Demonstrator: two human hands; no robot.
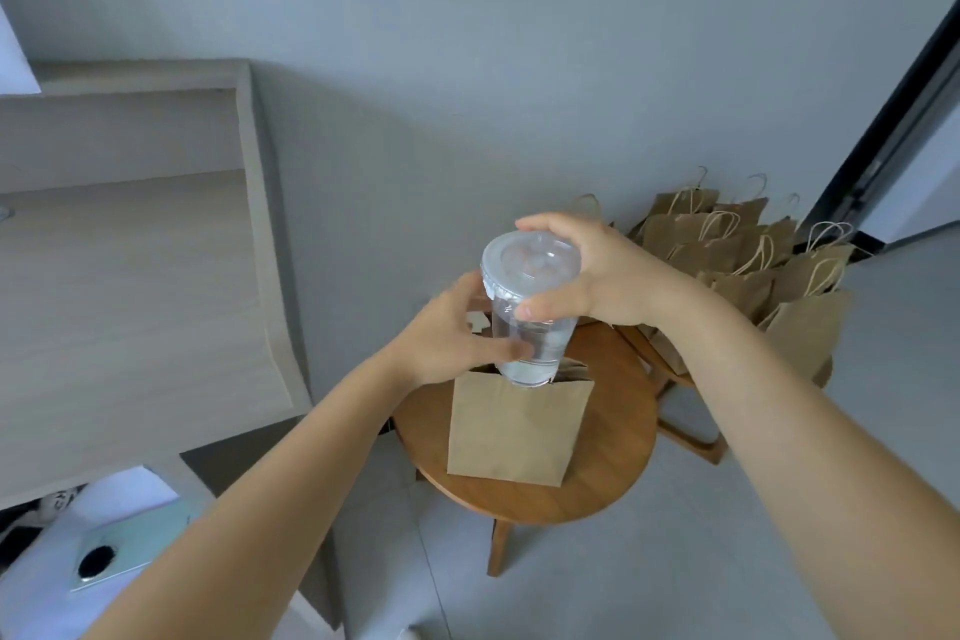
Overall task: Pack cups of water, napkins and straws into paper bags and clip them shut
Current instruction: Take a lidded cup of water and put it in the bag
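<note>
Clear plastic cup of water (530,312) is in both my hands: right hand (597,270) grips its lid, left hand (452,333) holds its side. Below my grip its base enters the open paper bag (514,426); next I must lower it straight

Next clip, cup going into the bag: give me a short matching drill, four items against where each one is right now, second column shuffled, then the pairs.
Items
1. clear lidded cup
2. open paper bag
3. round wooden stool
4. handled paper bags

Places
A. clustered by the wall at the right
B. on the floor, carrying a bag
C. gripped by the left hand and right hand, base at the bag's mouth
D. upright on the stool

Pairs: 1-C, 2-D, 3-B, 4-A
</note>
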